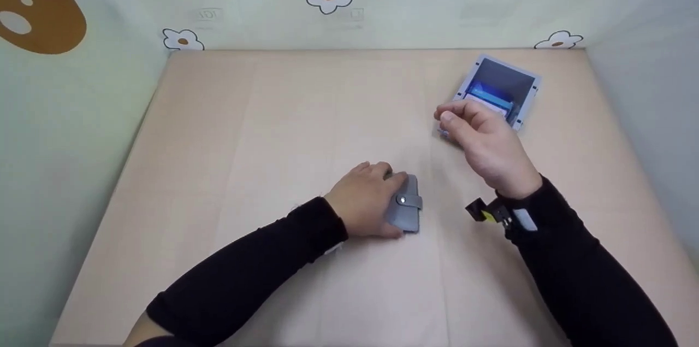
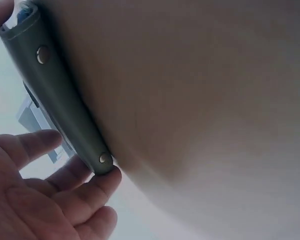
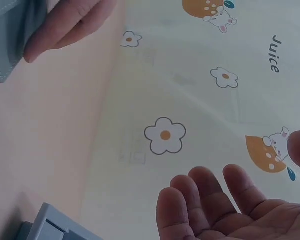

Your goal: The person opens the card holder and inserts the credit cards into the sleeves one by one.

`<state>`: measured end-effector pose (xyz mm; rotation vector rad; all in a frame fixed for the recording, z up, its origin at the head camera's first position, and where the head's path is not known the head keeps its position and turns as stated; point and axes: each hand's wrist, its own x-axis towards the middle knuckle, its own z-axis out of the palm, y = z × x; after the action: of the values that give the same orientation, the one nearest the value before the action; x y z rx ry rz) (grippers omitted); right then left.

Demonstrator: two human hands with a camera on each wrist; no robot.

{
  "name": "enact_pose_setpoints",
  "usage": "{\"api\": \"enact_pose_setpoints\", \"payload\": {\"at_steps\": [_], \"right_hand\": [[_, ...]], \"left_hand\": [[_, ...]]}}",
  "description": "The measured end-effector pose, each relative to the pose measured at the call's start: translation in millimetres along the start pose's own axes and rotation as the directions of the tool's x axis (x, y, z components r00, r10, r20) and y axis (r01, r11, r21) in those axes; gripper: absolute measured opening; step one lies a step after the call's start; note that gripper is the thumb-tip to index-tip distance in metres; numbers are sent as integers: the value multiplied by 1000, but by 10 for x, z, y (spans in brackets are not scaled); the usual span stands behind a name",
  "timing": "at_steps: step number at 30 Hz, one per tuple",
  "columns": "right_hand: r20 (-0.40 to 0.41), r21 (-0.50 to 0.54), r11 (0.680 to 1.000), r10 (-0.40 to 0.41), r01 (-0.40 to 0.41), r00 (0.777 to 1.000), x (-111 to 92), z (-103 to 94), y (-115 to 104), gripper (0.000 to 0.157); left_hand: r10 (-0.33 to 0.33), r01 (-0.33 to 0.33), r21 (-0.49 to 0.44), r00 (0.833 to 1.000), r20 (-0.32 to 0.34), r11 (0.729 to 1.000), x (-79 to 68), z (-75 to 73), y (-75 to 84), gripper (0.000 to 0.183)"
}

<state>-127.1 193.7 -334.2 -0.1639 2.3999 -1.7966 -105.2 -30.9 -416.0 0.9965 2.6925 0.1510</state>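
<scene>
Your left hand [image 1: 365,202] is grasping the grey snap-strap wallet [image 1: 405,218]; the thumb bears on its near end and the fingers reach round its far end, with the strap [image 1: 413,201] and its snap [image 1: 403,200] facing up, just right of your palm; the wallet seems to rest on the tabletop [image 1: 284,117]. Your right hand [image 1: 491,147] is released; its fingers are loosely bent with nothing visible between them, and it hangs over the near side of the grey box [image 1: 507,78], partly hiding it; a blue packet [image 1: 489,91] sits inside, beyond your right knuckles.

Expect the wallet to be light and a little soft, firmer along the rounded edge with the metal studs [image 2: 43,55] that the left wrist view shows; the smooth, leather-like cover could slide under dry fingertips but should not be fragile; the end-to-end hold looks sound, since it leaves the strap free; squeezing hard could bow the cover; pinching by the strap alone would risk popping the snap.
</scene>
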Motion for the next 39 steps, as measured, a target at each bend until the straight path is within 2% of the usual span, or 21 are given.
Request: {"api": "enact_pose_setpoints", "payload": {"at_steps": [3, 6, 9, 11, 16, 21, 25, 31, 34, 39], "right_hand": [[35, -114, 993, -20, 24, 999, -5, 54, 42, 30], [76, -299, 952, -46, 67, 996, 1, 131, 95, 25], [142, -468, 877, -50, 111, 989, 22, 235, 145, 24], [188, -562, 815, -38, 139, 981, 47, 307, 172, 25], [276, -710, 676, 14, 194, 961, 142, 454, 209, 32], [324, -768, 597, 48, 233, 945, 262, 594, 238, 33], [353, -789, 559, 73, 255, 933, 352, 706, 291, 29], [386, -811, 510, 98, 287, 917, 425, 797, 425, 39], [397, -813, 498, 93, 302, 913, 445, 819, 481, 40], [386, -818, 489, 78, 302, 919, 494, 841, 536, 38]], "left_hand": [[-30, 29, -11, 999, -36, 1000, 23, -33, -58, 102], [-63, 62, -19, 994, -85, 998, 53, -69, -140, 101], [-90, 87, -26, 988, -126, 996, 91, -94, -235, 97], [-106, 102, -34, 984, -140, 994, 120, -101, -296, 96], [-145, 138, -58, 982, -121, 989, 170, -106, -406, 95], [-153, 148, -69, 985, -83, 987, 168, -90, -452, 96], [-145, 139, -63, 986, -88, 988, 158, -75, -465, 96], [-125, 120, -58, 987, -100, 991, 166, -65, -459, 95], [-121, 116, -52, 987, -101, 992, 164, -68, -453, 94], [-111, 107, -42, 988, -105, 993, 168, -75, -454, 92]]}}
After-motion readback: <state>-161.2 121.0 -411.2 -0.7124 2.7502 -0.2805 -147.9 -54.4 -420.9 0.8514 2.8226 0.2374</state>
